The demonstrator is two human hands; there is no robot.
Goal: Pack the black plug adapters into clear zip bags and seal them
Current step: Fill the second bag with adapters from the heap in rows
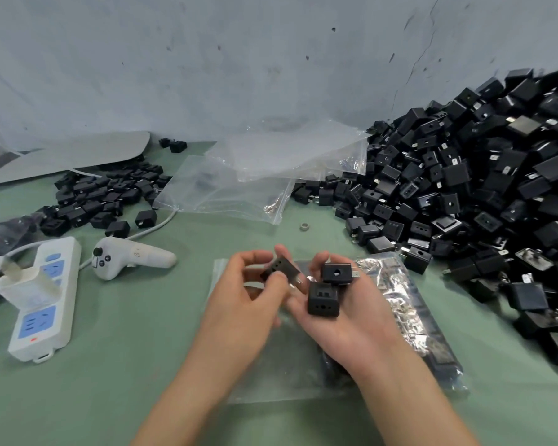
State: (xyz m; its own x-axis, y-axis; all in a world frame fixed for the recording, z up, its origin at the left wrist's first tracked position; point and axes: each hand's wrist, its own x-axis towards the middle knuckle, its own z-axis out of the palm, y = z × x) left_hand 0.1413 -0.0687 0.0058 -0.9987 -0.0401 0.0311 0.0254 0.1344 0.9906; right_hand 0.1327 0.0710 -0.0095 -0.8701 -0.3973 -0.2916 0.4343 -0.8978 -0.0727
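My left hand (248, 304) pinches one black plug adapter (282, 267) between thumb and fingers. My right hand (345, 320), palm up, holds two more black adapters: one (337, 272) at the fingertips and one (323, 299) on the palm. Both hands hover over a clear zip bag (271, 365) lying flat on the green table. A filled bag of adapters (409, 313) lies just right of my right hand. A large heap of black adapters (480, 194) fills the right side.
Empty clear zip bags (239, 181) lie crumpled at the back centre. A smaller pile of adapters (103, 197) sits at the left. A white power strip (42, 304) and a white controller (126, 255) lie front left. A small ring (303, 226) rests on the green table (126, 365).
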